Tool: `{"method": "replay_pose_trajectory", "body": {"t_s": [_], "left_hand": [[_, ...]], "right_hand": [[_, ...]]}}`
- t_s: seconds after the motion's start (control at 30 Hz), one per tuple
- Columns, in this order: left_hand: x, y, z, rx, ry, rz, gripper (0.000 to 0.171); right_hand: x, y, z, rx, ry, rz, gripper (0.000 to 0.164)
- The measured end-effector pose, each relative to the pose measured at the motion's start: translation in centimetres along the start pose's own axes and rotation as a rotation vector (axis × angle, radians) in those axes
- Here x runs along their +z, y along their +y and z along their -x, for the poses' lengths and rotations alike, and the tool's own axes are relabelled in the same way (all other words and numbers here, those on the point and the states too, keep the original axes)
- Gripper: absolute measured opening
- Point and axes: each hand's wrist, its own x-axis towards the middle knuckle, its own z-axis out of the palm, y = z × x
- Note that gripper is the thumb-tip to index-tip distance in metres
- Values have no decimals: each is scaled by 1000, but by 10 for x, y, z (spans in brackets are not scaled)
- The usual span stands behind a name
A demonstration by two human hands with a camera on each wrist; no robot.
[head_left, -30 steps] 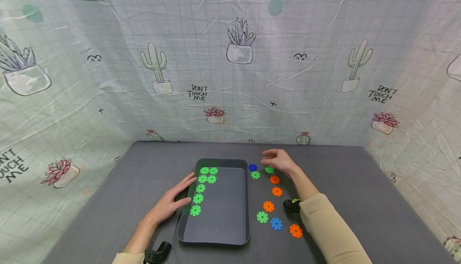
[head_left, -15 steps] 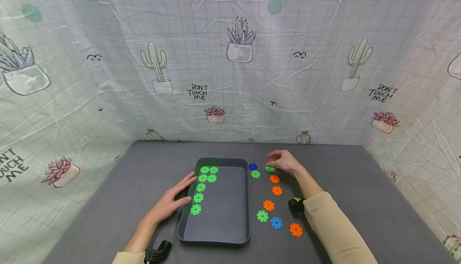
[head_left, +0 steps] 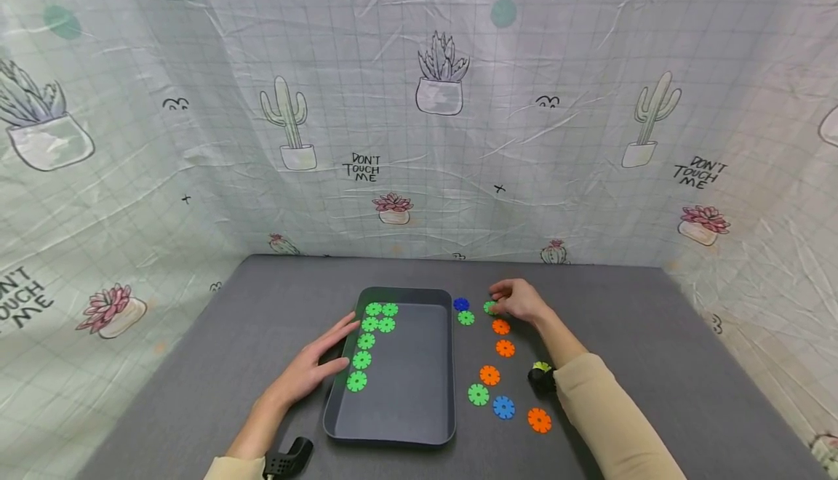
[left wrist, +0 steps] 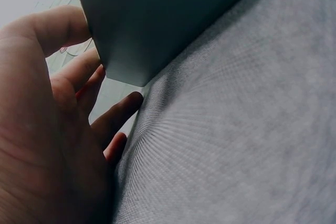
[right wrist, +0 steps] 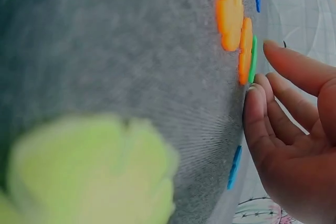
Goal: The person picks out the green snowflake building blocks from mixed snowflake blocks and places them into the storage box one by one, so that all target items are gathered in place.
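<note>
A dark grey rectangular tray (head_left: 406, 433) holds several green notched discs (head_left: 361, 359) along its left side. My left hand (head_left: 308, 371) rests against the tray's left rim, fingers extended and thumb tip at the edge. In the left wrist view, that hand (left wrist: 47, 103) touches the tray's outer wall (left wrist: 157, 19). Right of the tray, my right hand (head_left: 521, 300) is at a single green notched disc (head_left: 489, 308), partly covering it. The right wrist view has this disc (right wrist: 253, 59) by the fingertips, with thumb and fingers apart; contact is hard to tell.
Between tray and right arm lie orange discs (head_left: 505, 348), a dark blue disc (head_left: 461, 305), a lighter blue disc (head_left: 503, 407) and other green discs (head_left: 479, 394). A yellow-green disc (head_left: 542, 366) sits by the right wrist camera. Patterned cloth (head_left: 439, 174) hangs behind the grey table (head_left: 622, 320).
My right hand has moved slightly right and down, from above the gap near the dark blue disc to the far green disc. The left hand stays at the tray.
</note>
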Motion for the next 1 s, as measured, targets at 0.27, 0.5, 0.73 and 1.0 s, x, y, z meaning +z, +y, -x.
{"method": "replay_pose_trajectory", "body": {"t_s": [0.27, 0.5, 0.73, 1.0], "left_hand": [[-1, 0, -1, -2, 2, -4, 57], [-1, 0, 0, -6, 0, -17, 57], [-1, 0, 0, -5, -2, -8, 57], [0, 2, 0, -9, -1, 3, 57]], "right_hand": [[4, 0, -4, -24, 40, 76, 40], [7, 0, -4, -6, 45, 95, 35], [6, -1, -3, -7, 50, 133, 31], [1, -2, 2, -45, 46, 151, 25]]}}
